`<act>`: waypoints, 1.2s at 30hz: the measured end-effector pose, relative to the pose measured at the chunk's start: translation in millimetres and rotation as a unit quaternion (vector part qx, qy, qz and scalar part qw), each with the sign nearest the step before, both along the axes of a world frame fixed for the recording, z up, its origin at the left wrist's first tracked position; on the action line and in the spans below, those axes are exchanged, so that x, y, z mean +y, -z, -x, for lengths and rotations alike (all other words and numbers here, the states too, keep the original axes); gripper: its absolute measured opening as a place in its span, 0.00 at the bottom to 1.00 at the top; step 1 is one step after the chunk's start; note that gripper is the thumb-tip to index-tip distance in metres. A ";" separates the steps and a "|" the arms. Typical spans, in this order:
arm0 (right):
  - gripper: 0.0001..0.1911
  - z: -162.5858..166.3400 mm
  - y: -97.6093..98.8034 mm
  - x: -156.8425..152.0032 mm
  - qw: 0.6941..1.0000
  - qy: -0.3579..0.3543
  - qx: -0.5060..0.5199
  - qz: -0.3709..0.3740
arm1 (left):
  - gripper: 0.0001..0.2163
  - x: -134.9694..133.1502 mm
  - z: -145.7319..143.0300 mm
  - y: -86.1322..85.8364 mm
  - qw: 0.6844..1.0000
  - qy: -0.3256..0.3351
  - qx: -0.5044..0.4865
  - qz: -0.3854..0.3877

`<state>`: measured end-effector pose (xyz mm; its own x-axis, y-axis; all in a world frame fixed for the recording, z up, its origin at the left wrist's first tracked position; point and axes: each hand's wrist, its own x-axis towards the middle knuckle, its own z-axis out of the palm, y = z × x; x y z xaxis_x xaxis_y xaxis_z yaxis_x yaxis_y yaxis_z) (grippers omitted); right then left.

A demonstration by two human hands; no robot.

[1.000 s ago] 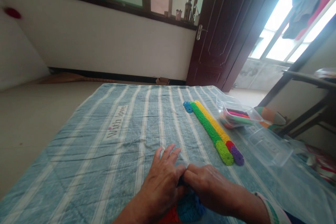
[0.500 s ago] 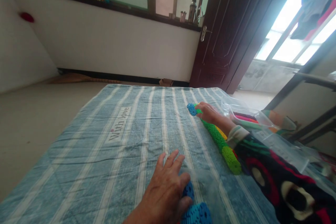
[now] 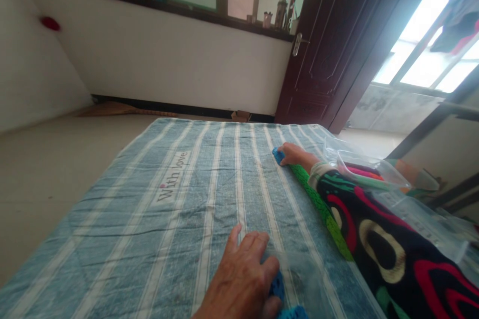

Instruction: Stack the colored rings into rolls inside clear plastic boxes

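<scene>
My right hand (image 3: 292, 154) reaches to the far end of a long row of notched plastic discs, its fingers closed on a stack of blue discs (image 3: 277, 155). Behind it runs a stack of green discs (image 3: 309, 189), turning lighter green at its near end, partly covered by my sleeve. At the bottom, my left hand (image 3: 245, 271) hovers or rests with fingers spread beside more blue discs (image 3: 294, 313). Whether its thumb touches them I cannot tell. A faint clear plastic surface shows around those near discs.
Striped blue cloth (image 3: 149, 229) covers the table. On the right stand a clear plastic box (image 3: 392, 172) with red and pink stacks and a clear lid (image 3: 422, 219). Beyond the table are a dark red door (image 3: 329, 50) and a small cardboard box (image 3: 240, 116).
My right hand has moved slightly away along the row, and its sleeve now covers more of the stacks, including the yellow. My left hand appears slightly lower and further right.
</scene>
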<state>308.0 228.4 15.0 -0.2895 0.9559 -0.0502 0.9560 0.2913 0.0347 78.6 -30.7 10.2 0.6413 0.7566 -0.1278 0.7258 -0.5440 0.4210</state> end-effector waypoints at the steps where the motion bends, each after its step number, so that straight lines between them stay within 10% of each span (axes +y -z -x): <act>1: 0.25 0.9 -0.6 0.6 1.000 0.001 -0.002 0.001 | 0.14 0.5 0.2 1.2 1.000 0.002 -0.001 -0.002; 23: 0.07 19.5 -30.6 -32.2 0.995 -0.079 -0.059 -0.032 | 0.11 -2.4 -0.2 -2.4 0.999 -0.010 -0.016 -0.033; 36: 0.06 23.0 -80.9 -224.4 0.922 -0.375 0.049 0.083 | 0.11 -7.5 -3.6 -18.1 0.997 0.008 -0.001 -0.076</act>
